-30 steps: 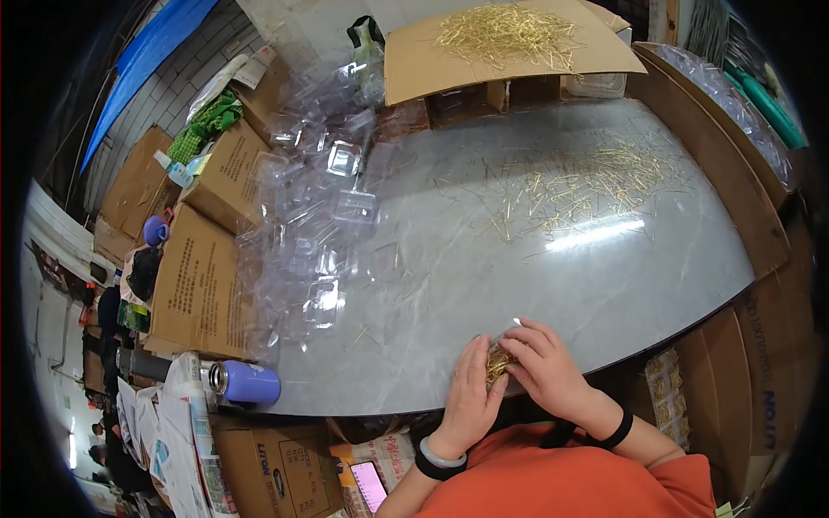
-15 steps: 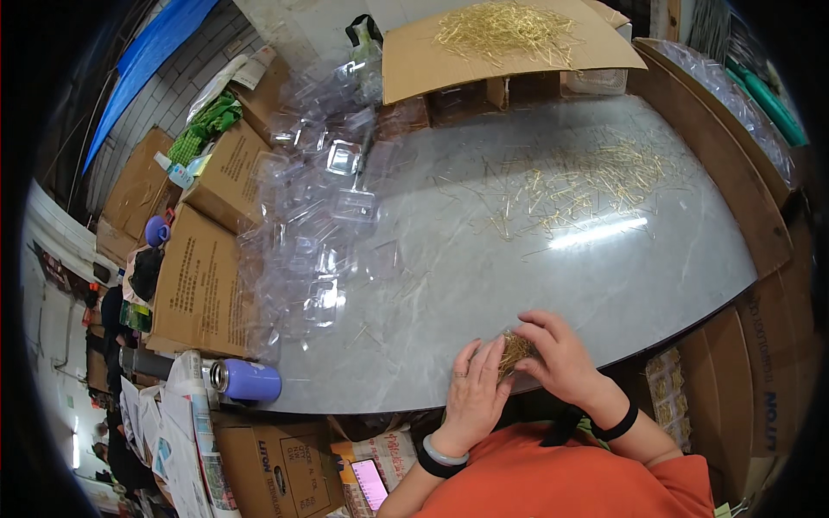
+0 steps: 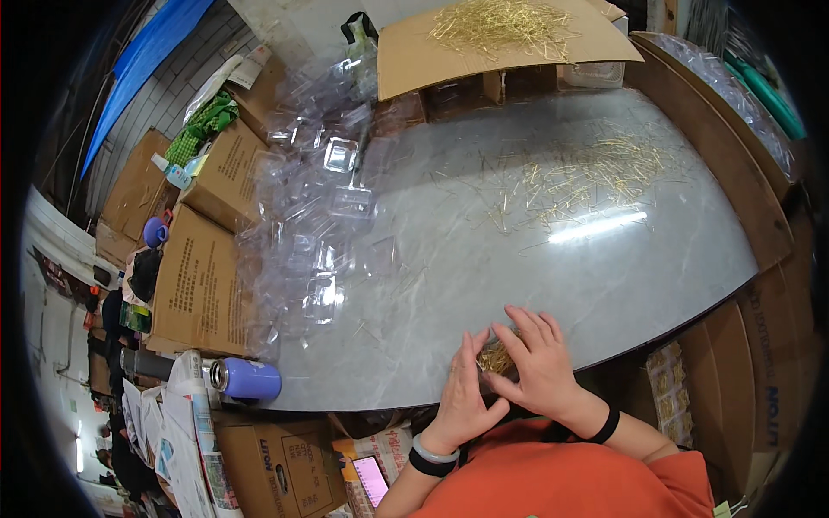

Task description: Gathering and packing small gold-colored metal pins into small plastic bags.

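At the table's near edge, a small bundle of thin gold-coloured metal pins (image 3: 496, 357) sits between my two hands. My left hand (image 3: 465, 393) is against its left side, fingers straight and together. From the right, my right hand (image 3: 540, 367) curves round it with the thumb at the near side and the fingers over the far side. Whether a clear box encloses the bundle cannot be made out. Loose pins of the same kind (image 3: 596, 177) lie scattered over the far right of the grey table (image 3: 484, 276).
Clear plastic boxes (image 3: 324, 216) are heaped along the table's left side, by cardboard cartons (image 3: 203, 281). A purple flask (image 3: 250, 380) lies at the near left corner. More pins (image 3: 501, 28) rest on a raised cardboard sheet (image 3: 410, 65). A lit phone (image 3: 371, 481) lies below the table edge.
Both hands and the pin bundle have shifted slightly left. My right hand's fingers have straightened and come closer to the left hand, covering more of the bundle.
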